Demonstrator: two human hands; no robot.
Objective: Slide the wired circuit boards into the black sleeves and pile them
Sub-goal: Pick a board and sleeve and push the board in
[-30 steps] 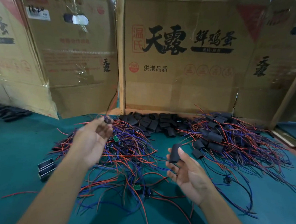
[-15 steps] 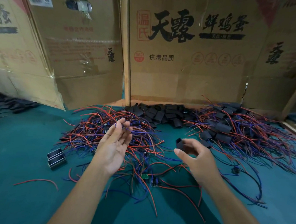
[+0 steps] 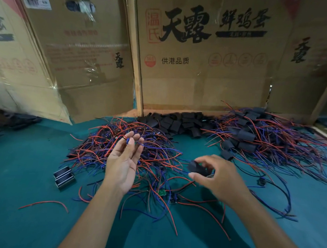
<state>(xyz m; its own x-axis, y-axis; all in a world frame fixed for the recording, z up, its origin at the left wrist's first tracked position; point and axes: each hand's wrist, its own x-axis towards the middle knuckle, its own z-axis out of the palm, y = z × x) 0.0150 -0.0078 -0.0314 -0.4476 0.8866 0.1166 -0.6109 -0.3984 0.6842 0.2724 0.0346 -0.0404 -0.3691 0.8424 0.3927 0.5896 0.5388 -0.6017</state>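
Boards [image 3: 161, 193] with red and blue wires lie in a loose tangle [image 3: 129, 150] on the green desk [image 3: 20, 172], left of centre, with 2 small green and dark boards showing at its near edge. Behind everything stand cardboard boxes [image 3: 201, 68] printed with black characters, forming a wall along the far edge of the desk. To the right lies the finished pile [image 3: 264, 138], wired boards already in black sleeves, their wires fanning outward. Between the 2 heaps, against the boxes, sits a heap of empty sleeves [image 3: 178, 123].

Over the tangle the left hand [image 3: 124, 160] is raised palm up, fingers nearly straight; red and blue wire ends cross its fingertips, and whether it pinches them I cannot tell. The right hand [image 3: 216, 178] hovers just right of the tangle, thumb and fingers curled round 1 black sleeve [image 3: 197, 168], somewhat blurred.

Left of the tangle rest 2 small dark open-sided cases [image 3: 64, 177], touching each other. A single red wire [image 3: 44, 204] lies apart near the left forearm.
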